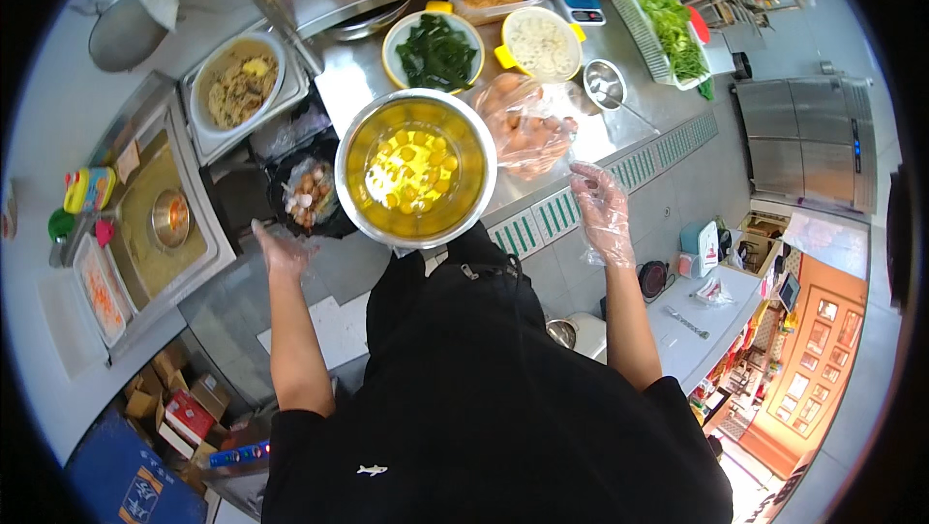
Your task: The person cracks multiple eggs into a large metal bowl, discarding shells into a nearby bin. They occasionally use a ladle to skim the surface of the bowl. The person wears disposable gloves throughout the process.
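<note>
A large steel bowl (472, 132) stands at the counter's front edge before me, holding many cracked eggs (410, 168) with whole yolks. My left hand (285, 252), in a clear plastic glove, hangs empty with its fingers apart. It is nearest to a black-lined bin (279, 183) with broken eggshells (310, 194) in it. On the other side, my gloved right hand (604, 215) is raised off the counter edge, fingers loosely bent and nothing visible in it. Just beyond that hand lies a clear plastic bag of brown eggs (524, 128), touching or close to the bowl.
Behind the bowl are a colander of dark green leaves (438, 52) and another of pale pieces (541, 43). A small steel bowl (604, 83) with a long handle or utensil, a scale (578, 0) and a basket of greens (668, 34) stand rightward. A sink (156, 252) is left.
</note>
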Demonstrator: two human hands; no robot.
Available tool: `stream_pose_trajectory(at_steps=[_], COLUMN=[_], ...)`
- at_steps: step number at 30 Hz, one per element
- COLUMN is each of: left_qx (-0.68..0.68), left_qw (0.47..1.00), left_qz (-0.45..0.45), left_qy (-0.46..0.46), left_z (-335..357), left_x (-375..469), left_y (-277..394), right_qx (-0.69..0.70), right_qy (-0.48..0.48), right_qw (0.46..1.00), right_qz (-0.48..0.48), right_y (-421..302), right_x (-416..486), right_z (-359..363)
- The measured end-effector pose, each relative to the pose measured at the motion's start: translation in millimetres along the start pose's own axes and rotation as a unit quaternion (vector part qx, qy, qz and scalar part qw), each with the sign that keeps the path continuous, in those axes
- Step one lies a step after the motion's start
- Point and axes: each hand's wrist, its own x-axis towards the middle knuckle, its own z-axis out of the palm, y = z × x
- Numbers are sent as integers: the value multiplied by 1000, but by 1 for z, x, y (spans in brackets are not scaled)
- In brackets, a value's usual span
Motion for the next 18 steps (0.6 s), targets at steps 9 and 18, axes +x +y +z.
stream_pose_trajectory(at_steps=[9, 18], left_qx=[43, -8], left_qw=[990, 964], left_qz=[63, 31], left_qy=[119, 263], left_z=[-93, -157], left_x=[-40, -165], left_y=[-79, -241], right_qx=[-188, -132], right_qy=[-167, -153], right_qw=[967, 978], right_qz=[41, 46], right_y=[66, 101], right_x=[145, 215], right_z=[36, 77])
